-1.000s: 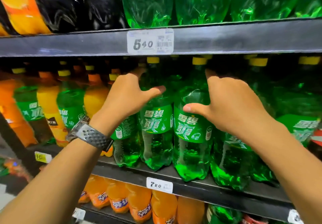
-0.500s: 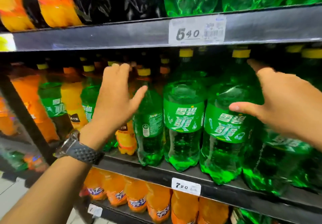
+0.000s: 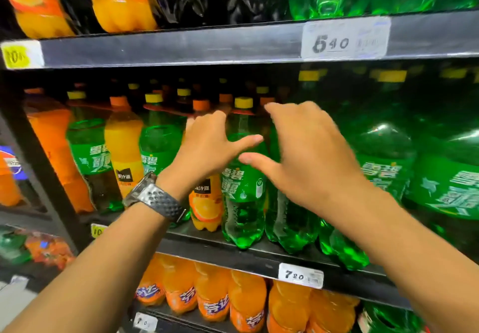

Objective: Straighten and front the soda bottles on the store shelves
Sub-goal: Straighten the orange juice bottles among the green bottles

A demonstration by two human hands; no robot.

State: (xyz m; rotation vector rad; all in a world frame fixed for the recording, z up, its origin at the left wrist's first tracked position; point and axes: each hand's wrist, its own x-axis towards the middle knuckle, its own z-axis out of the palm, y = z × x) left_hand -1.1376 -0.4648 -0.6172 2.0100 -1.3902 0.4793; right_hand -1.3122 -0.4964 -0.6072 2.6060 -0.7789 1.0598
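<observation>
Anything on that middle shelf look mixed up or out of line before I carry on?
Yes. Small orange bottles and stand interleaved with small green bottles and at the left of the middle shelf, so the brands are mixed. The open left hand and right hand hover there, gripping nothing.

Dark metal shelving [image 3: 207,50] fills the view, tier over tier. A white price tag [image 3: 346,38] reading 540 sits on the upper shelf's front edge, a yellow one [image 3: 16,56] at its left end. Another white tag [image 3: 300,275], 720, marks the edge below. A black upright post [image 3: 39,167] stands left; pale floor [image 3: 13,299] shows at bottom left.
</observation>
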